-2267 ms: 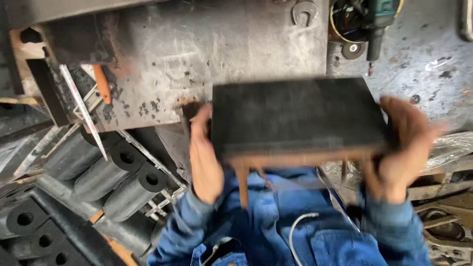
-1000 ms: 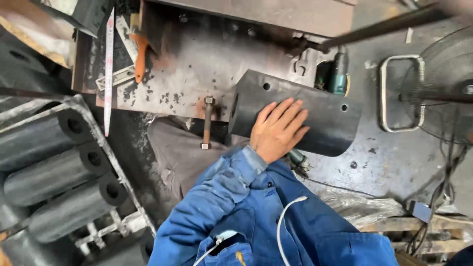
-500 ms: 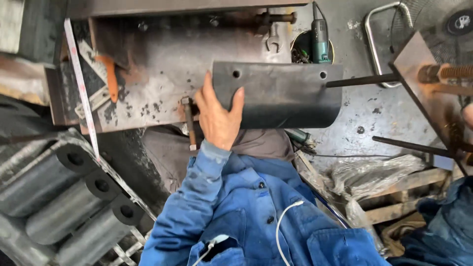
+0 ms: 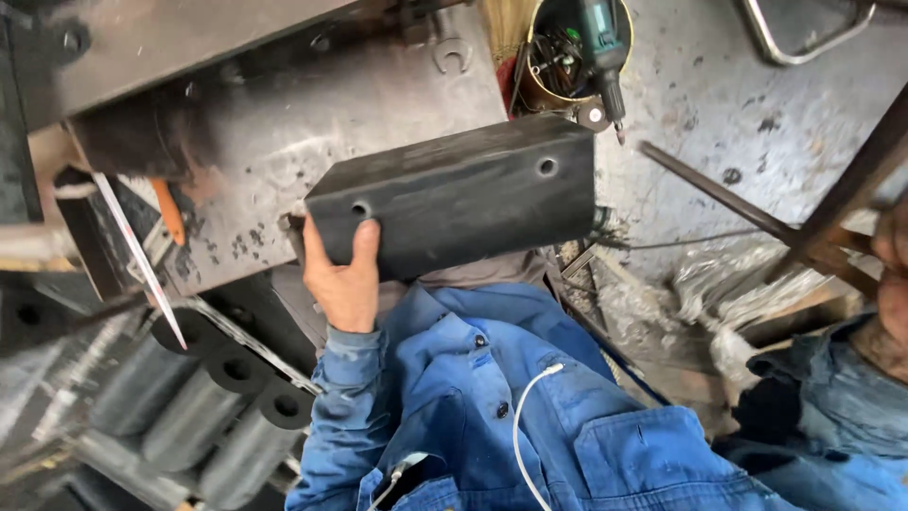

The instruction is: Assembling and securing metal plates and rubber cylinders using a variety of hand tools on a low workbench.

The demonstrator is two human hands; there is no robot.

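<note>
My left hand (image 4: 345, 279) grips the lower left corner of a long black rubber block (image 4: 463, 194) with two round holes in its face. The block is held tilted in front of my chest, above my blue jacket (image 4: 492, 416). Its left end overlaps a worn steel plate (image 4: 284, 123). My right hand is out of sight.
A yellow bucket holding a green power drill (image 4: 577, 47) stands behind the block. Black rubber cylinders (image 4: 208, 407) lie at the lower left. A co-worker's hand (image 4: 891, 274) and blue sleeve (image 4: 823, 378) are at the right edge, by rusty metal bars (image 4: 738, 203). An orange-handled tool (image 4: 168, 213) lies on the plate.
Earlier both my hands held the block flat; only my left holds it now, gripping its left corner. A co-worker carried a metal frame in from the right.
</note>
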